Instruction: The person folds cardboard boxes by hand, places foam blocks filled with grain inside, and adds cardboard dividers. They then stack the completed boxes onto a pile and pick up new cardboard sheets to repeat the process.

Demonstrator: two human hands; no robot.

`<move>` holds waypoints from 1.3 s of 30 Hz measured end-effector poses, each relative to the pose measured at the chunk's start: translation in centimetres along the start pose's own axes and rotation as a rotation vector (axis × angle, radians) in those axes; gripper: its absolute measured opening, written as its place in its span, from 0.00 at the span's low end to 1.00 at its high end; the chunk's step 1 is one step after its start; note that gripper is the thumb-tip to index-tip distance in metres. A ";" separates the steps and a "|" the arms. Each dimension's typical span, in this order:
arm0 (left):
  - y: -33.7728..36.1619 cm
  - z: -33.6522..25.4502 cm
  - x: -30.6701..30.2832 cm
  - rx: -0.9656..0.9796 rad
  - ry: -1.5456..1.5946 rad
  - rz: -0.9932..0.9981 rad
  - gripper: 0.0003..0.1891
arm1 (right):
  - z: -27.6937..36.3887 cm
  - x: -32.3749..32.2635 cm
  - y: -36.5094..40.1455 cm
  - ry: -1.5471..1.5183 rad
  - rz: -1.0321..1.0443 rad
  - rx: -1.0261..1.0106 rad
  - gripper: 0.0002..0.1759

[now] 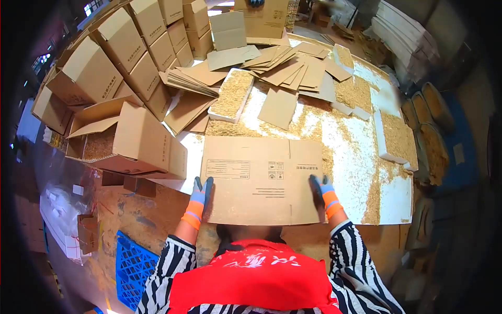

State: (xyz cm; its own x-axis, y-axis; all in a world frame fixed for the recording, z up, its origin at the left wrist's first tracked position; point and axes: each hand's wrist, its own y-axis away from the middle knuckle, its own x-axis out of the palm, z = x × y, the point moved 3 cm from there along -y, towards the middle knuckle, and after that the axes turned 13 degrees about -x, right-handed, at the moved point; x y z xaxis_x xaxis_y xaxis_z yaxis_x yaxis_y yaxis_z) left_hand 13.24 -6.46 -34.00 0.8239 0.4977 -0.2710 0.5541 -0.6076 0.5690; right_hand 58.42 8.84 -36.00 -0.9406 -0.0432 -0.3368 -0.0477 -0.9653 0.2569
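Observation:
A flattened cardboard box (238, 196) with printed labels lies level in front of my body, over the near edge of the white table. My left hand (203, 192), in a dark blue and grey glove with an orange cuff, grips its left edge. On the opposite edge, my right hand (320, 189), gloved alike, holds the same box. Fingertips of both hands are partly hidden by the cardboard. Beyond the box, a loose cardboard sheet (278, 107) and a white tray of shavings (232, 97) lie on the table.
Stacked cartons (120, 42) rise at the left, with an open carton (141, 138) holding brown shavings nearest. More cardboard sheets (293, 68) are spread at the back. A shavings-covered white block (395, 138) sits at the right. A blue plastic pallet (133, 267) lies on the floor.

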 end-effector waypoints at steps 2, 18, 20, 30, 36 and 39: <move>1.8 -2.4 0.8 0.089 0.146 -0.051 0.46 | -0.9 0.4 0.3 0.238 -0.097 -0.277 0.35; 20.3 -21.5 9.2 0.308 0.684 -0.007 0.51 | 24.7 -8.0 9.5 -0.059 1.176 -0.507 0.27; 19.6 -20.3 9.2 0.398 0.478 -0.144 0.47 | 30.0 -6.0 10.9 -0.402 1.157 -0.386 0.40; 25.8 -22.6 0.4 0.962 -0.161 -0.579 0.57 | 31.8 -4.7 11.4 -0.147 0.936 -0.401 0.26; 25.1 -30.6 -1.6 0.875 -1.215 -0.041 0.25 | 38.4 -6.5 13.0 0.657 0.977 -0.989 0.25; 24.3 -29.0 -0.5 0.836 -1.363 0.277 0.18 | 37.7 -7.5 10.3 0.457 0.953 -1.175 0.22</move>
State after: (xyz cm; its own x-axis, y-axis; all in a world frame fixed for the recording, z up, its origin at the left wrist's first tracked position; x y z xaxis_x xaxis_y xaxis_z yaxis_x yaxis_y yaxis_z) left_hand 22.86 -3.51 2.47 0.1401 -0.2902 -0.9466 -0.0894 -0.9559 0.2798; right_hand 52.26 8.97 3.33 -0.2844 -0.5876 -0.7576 0.9587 -0.1830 -0.2179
